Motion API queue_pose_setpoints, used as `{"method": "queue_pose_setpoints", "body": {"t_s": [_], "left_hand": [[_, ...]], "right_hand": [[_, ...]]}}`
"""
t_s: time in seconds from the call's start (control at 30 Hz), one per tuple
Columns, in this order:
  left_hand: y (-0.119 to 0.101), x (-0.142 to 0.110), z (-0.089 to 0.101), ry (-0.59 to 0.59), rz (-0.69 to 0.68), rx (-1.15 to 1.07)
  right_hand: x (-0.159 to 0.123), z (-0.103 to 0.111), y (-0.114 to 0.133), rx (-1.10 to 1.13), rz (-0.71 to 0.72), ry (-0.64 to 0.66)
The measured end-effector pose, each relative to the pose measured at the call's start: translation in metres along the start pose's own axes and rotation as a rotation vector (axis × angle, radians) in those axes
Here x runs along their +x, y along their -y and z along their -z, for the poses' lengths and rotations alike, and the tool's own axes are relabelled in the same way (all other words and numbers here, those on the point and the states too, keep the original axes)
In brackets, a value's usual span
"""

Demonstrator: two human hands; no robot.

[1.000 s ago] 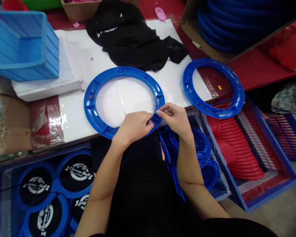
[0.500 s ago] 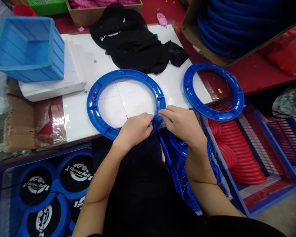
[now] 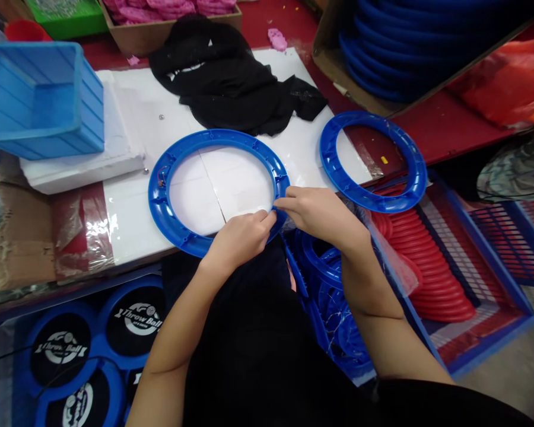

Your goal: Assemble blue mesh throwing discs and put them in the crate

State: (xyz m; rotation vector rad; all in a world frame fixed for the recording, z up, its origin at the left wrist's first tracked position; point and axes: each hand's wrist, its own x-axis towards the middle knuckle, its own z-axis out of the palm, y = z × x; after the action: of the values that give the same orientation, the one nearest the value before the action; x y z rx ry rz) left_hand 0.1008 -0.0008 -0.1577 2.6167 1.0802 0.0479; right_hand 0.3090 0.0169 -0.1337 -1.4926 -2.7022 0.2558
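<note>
A large blue plastic ring [image 3: 169, 160] lies flat on the white table top [image 3: 133, 219] in front of me. My left hand [image 3: 240, 240] and my right hand [image 3: 320, 213] meet at the ring's near right rim, fingers pinched together on it. What the fingertips pinch besides the rim is too small to make out. A second blue ring [image 3: 374, 160] lies to the right, hanging partly over the table edge. A heap of black mesh fabric [image 3: 231, 89] lies beyond the first ring.
A light blue plastic basket [image 3: 40, 95] stands at the back left. A cardboard box of stacked blue rings [image 3: 382, 53] sits at the back right. Below the table are finished black-and-blue discs [image 3: 137, 320], a crate of red rings [image 3: 427, 267] and more blue rings [image 3: 333, 296].
Both hands stay pinched at the same spot on the ring's near right rim, with small finger shifts. The camera has drifted slightly, moving the scene a little left and down.
</note>
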Motion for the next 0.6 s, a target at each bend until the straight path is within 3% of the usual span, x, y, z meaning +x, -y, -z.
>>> {"method": "queue_pose_setpoints", "body": {"t_s": [0.13,0.37,0.6], "left_hand": [[0.0,0.0,-0.003,-0.02,-0.011,0.015],[0.007,-0.005,-0.002,0.017,-0.036,0.033],[0.01,-0.008,0.008,0.105,-0.018,0.059]], "right_hand": [[-0.002,-0.011,-0.009,0.187,-0.024,-0.044],[-0.01,-0.024,-0.025,0.639,-0.29,-0.255],[0.013,-0.016,-0.021,0.628,-0.163,-0.341]]}}
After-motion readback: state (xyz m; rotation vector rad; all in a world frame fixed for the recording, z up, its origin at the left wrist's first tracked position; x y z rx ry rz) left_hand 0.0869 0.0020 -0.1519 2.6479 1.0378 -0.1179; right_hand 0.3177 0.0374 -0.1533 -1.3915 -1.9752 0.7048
